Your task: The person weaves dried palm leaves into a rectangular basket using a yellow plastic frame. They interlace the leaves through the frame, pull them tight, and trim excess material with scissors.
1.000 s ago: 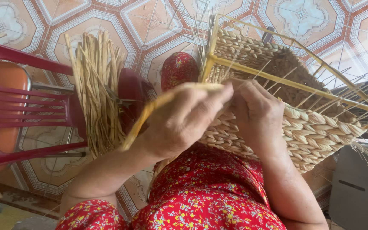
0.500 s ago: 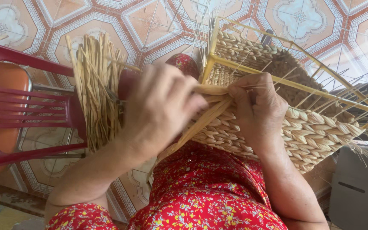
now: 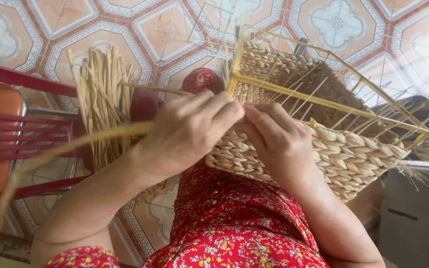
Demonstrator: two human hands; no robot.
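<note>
We are mid-weave: our left hand (image 3: 187,131) pinches a long straw strand (image 3: 75,144) at the basket (image 3: 343,159) rim on our lap, while our right hand (image 3: 274,141) presses closed against the woven wall. Next, the strand likely needs tucking between the yellow frame (image 3: 294,94) wires and pulling snug.

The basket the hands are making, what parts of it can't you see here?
- Head view: the spot being woven on the woven basket is hidden by the left hand and right hand.
- The far end of the long straw strand blurs toward the lower left.
- The basket's underside is turned away, resting on the red flowered lap.
- Fine wire spokes are too thin to count.
</note>
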